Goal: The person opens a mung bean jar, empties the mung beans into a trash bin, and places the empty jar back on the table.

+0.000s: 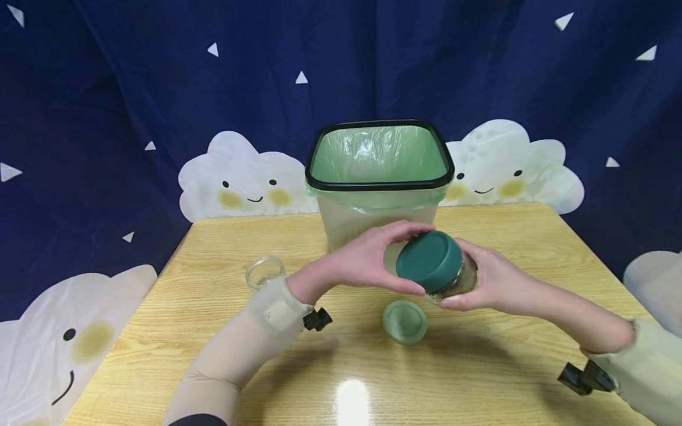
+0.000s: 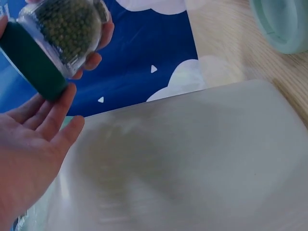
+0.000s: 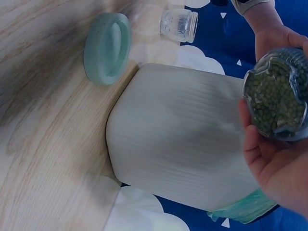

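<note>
Bin (image 1: 341, 228) stands just beyond the left hand (image 1: 367, 257), close enough that a careless forward sweep could bump it; its floor is hidden behind the front rim. The right hand (image 1: 492, 278) grips the tilted jar (image 2: 70, 29) between the hands, its far fingers mostly masked in the head view. The left hand spreads thumb and fingers round the dark green lid (image 1: 428, 260); whether that is screwed tight, I cannot tell. A loose lid or slick glass could spill the beans (image 3: 276, 96) over the pale green disc (image 1: 405, 322) below the hands. Left of the left hand, a small glass jar (image 1: 265, 269) shows its contents poorly.
</note>
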`<state>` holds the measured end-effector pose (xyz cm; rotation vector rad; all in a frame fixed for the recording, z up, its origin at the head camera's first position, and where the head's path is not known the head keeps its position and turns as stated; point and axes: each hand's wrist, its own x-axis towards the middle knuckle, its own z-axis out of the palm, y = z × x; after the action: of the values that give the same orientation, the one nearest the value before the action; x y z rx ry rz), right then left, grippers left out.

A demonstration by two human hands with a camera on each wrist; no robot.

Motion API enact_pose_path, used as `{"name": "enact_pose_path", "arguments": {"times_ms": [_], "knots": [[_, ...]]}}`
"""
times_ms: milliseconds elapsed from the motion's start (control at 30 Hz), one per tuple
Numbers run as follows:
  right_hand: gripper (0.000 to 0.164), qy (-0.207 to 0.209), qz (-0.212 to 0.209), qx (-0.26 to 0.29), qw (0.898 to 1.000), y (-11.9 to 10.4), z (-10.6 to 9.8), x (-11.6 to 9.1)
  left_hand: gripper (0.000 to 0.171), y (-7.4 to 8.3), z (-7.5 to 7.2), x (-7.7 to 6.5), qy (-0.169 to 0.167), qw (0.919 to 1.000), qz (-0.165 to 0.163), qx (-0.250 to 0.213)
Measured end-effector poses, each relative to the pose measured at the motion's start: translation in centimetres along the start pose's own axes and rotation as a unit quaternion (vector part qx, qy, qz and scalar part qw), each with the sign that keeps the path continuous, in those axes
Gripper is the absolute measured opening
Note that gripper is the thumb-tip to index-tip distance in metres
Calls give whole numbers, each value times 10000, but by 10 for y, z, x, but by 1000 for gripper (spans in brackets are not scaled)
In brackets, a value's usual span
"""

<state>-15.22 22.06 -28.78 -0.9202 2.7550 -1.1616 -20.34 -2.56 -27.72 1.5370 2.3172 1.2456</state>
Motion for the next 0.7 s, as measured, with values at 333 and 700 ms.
{"name": "enact_pose_path", "arguments": {"times_ms": [333,700], "knots": [[83,169,70,-91,9998,-1,1,2,86,7,4,-2,534,9958,-347,654],[84,204,102,-137,9996,-1,1,2,83,12,6,-2,613,9877,-648,1286]]}}
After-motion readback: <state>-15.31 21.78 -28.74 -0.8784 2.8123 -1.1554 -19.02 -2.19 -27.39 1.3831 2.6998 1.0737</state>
